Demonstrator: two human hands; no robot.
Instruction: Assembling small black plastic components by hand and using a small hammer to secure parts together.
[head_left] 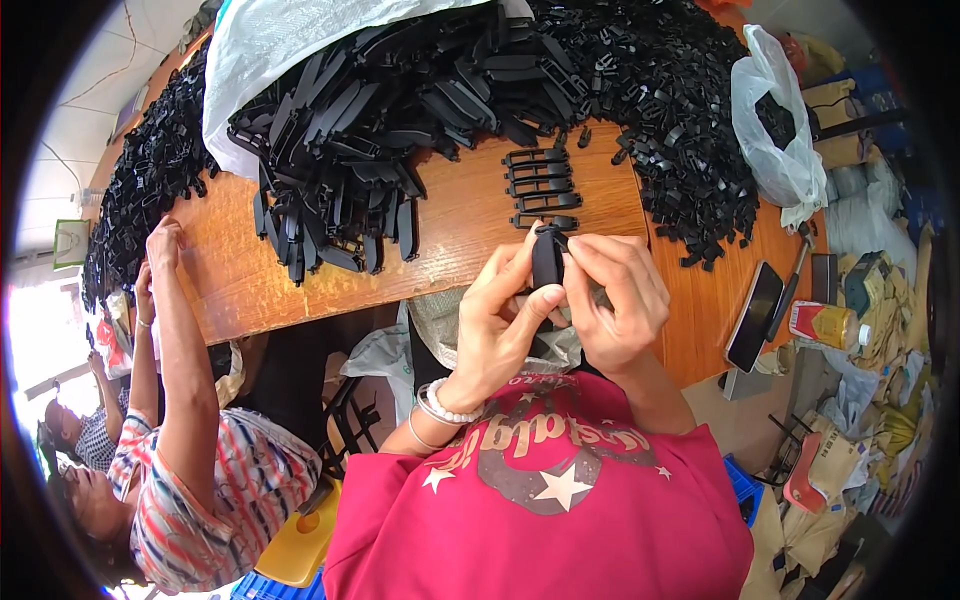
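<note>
In front of my chest, my left hand (497, 325) is closed around a black curved plastic piece (546, 262), held upright with its smooth face showing. My right hand (620, 305) pinches at the upper right side of the same piece; whether a smaller part sits between those fingertips is hidden. Just beyond my hands, several similar black plastic pieces (541, 186) lie in a neat stack of rows on the wooden table (450, 235). A big heap of long black curved pieces (350, 120) spills out farther back, left of the rows.
Small black plastic clips (690, 150) are heaped at the right, beside a clear plastic bag (765, 110). A phone (755, 315) lies near the table's right edge. To the left, a co-worker's hand (165, 243) is at another heap (150, 190). A white sack (235, 80) stands behind.
</note>
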